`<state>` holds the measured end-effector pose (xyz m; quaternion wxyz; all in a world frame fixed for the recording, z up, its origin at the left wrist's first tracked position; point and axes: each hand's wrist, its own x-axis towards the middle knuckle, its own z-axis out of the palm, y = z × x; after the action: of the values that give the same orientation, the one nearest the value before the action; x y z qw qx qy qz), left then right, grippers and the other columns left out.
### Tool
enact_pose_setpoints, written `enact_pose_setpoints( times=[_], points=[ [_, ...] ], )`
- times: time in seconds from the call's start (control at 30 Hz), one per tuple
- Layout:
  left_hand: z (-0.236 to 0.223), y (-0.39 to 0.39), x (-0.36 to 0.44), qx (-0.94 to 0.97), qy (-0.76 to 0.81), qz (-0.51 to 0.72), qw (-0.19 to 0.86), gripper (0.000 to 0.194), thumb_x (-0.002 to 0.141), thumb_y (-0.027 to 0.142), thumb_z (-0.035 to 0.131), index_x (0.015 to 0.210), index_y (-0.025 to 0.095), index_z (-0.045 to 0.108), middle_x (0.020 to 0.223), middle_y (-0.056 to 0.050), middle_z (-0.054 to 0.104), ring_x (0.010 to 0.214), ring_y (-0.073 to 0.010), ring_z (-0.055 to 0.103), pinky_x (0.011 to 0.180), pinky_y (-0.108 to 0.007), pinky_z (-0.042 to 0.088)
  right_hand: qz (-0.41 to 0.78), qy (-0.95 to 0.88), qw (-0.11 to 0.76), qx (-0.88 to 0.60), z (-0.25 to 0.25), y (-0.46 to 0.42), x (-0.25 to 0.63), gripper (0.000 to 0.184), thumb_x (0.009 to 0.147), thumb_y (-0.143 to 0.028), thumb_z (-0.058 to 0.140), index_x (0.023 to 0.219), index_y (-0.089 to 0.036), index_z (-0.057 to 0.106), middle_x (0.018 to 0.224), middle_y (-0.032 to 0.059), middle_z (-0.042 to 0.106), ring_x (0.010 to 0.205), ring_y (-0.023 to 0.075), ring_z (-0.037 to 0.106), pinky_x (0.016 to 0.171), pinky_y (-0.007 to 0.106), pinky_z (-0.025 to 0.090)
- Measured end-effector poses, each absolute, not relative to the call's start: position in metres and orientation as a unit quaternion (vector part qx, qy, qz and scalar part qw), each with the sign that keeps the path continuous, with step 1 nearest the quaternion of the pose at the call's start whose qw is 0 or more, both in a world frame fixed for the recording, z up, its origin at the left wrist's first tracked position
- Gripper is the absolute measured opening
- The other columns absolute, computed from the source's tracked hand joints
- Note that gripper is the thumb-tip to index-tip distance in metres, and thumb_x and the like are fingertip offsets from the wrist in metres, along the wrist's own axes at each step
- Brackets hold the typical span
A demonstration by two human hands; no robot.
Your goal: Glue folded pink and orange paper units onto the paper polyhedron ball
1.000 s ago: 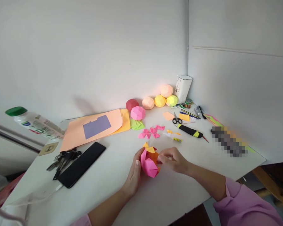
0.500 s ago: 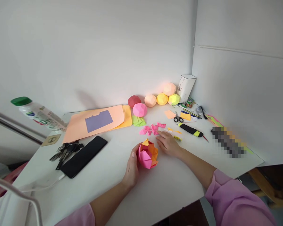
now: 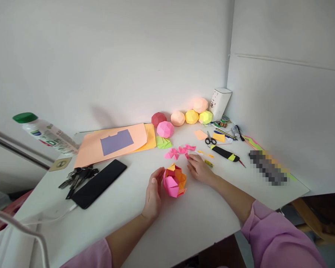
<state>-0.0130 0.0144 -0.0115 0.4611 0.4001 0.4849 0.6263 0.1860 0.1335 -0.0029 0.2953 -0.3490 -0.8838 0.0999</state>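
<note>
Over the desk (image 3: pixel 181 219), left fingers (image 3: pixel 157 174) curve loosely by a paper ball (image 3: pixel 172 187); whether right fingers (image 3: pixel 194 158) pinch pink paper (image 3: pixel 187 156) is unclear.

Free to pass over bare desk (image 3: pixel 125 197) between phone (image 3: pixel 100 184) and left hand (image 3: pixel 153 195), also right of the right hand (image 3: pixel 200 169) short of the tool (image 3: pixel 225 153), but blocked between the two by a paper bowl (image 3: pixel 171 182) and beyond by pink paper pieces (image 3: pixel 172 153).

Kinda loose, wrinkly lilac-pink sleeves (image 3: pixel 279 234), same shade on both sides, with forearms (image 3: pixel 231 193) and hands (image 3: pixel 152 199) totally bare.
</note>
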Motion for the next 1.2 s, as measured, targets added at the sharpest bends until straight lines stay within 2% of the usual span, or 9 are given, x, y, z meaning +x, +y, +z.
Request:
enact_pose_setpoints(
  times=[0.13,0.2,0.27,0.4,0.57,0.67,0.97,1.1,1.2],
  points=[
    [0.001,-0.007,-0.015,0.576,0.492,0.623,0.196,0.035,0.096,0.036,0.04,0.126,0.025,0.053,0.127,-0.011,0.053,0.123,-0.0292,0.046,0.105,-0.05,0.035,0.101,-0.868,0.338,-0.349,0.007,0.127,0.188,0.026,0.093,-0.026,0.043,0.102,-0.016,0.066,0.114,0.0175,0.061,0.111,0.0286,0.054,0.096,0.05,0.048],
    [0.011,-0.02,-0.011,0.694,0.396,0.588,0.126,0.03,0.09,0.023,0.047,0.119,0.026,0.056,0.103,-0.01,0.061,0.097,-0.0266,0.057,0.086,-0.046,0.047,0.122,-0.851,0.386,-0.335,0.021,0.118,0.189,0.024,0.092,-0.026,0.046,0.102,-0.018,0.067,0.113,0.0163,0.063,0.109,0.0273,0.056,0.094,0.049,0.049],
    [0.019,-0.032,-0.005,0.802,0.27,0.516,0.138,0.034,0.086,0.013,0.046,0.115,0.026,0.057,0.08,-0.006,0.064,0.071,-0.0218,0.059,0.069,-0.04,0.05,0.18,-0.826,0.443,-0.299,0.04,0.104,0.191,0.021,0.091,-0.025,0.05,0.098,-0.02,0.069,0.107,0.0139,0.067,0.102,0.0252,0.061,0.09,0.046,0.051],
    [0.027,-0.044,0.005,0.837,0.254,0.444,0.196,0.038,0.086,0.012,0.046,0.122,0.022,0.053,0.079,-0.008,0.07,0.064,-0.0201,0.064,0.06,-0.033,0.052,0.369,-0.776,0.465,-0.212,0.08,0.077,0.2,0.023,0.09,-0.024,0.052,0.091,-0.02,0.074,0.092,0.0121,0.071,0.089,0.0238,0.066,0.078,0.041,0.054],
    [0.024,-0.045,0.004,0.743,0.34,0.484,0.314,0.043,0.094,0.019,0.045,0.136,0.028,0.043,0.092,-0.008,0.07,0.07,-0.0173,0.066,0.065,-0.028,0.056,0.572,-0.769,0.277,-0.067,0.101,0.069,0.208,0.02,0.086,-0.021,0.056,0.086,-0.019,0.076,0.086,0.0126,0.074,0.081,0.0219,0.068,0.074,0.038,0.054],
    [0.026,-0.042,0.003,0.706,0.354,0.482,0.38,0.028,0.093,0.022,0.048,0.12,0.029,0.057,0.086,-0.005,0.067,0.069,-0.0164,0.065,0.063,-0.026,0.055,0.588,-0.781,0.206,-0.041,0.1,0.069,0.205,0.017,0.083,-0.019,0.057,0.08,-0.016,0.073,0.086,0.0152,0.074,0.08,0.0211,0.068,0.076,0.037,0.055],
    [0.024,-0.032,0.008,0.693,0.283,0.457,0.481,0.014,0.092,0.022,0.053,0.094,0.021,0.066,0.085,-0.007,0.062,0.07,-0.0139,0.062,0.063,-0.024,0.054,0.511,-0.85,0.108,-0.071,0.093,0.068,0.208,0.018,0.085,-0.024,0.057,0.074,-0.016,0.069,0.084,0.0113,0.074,0.077,0.0164,0.067,0.073,0.027,0.053],
    [0.013,-0.03,0.013,0.643,0.258,0.382,0.611,0.024,0.092,0.031,0.054,0.088,0.014,0.07,0.087,-0.009,0.06,0.055,-0.0069,0.058,0.051,-0.017,0.052,0.228,-0.866,0.257,-0.364,0.081,0.093,0.216,0.017,0.089,-0.022,0.053,0.086,-0.017,0.069,0.093,0.0104,0.071,0.091,0.021,0.063,0.085,0.035,0.05],
    [0.007,-0.027,0.014,0.646,0.268,0.341,0.628,0.029,0.09,0.035,0.056,0.08,0.011,0.07,0.082,-0.009,0.059,0.055,-0.0075,0.059,0.048,-0.015,0.05,0.033,-0.827,0.164,-0.537,0.068,0.115,0.22,0.025,0.084,-0.018,0.057,0.107,-0.012,0.065,0.113,0.0177,0.064,0.107,0.0311,0.056,0.092,0.045,0.045]
  ],
)
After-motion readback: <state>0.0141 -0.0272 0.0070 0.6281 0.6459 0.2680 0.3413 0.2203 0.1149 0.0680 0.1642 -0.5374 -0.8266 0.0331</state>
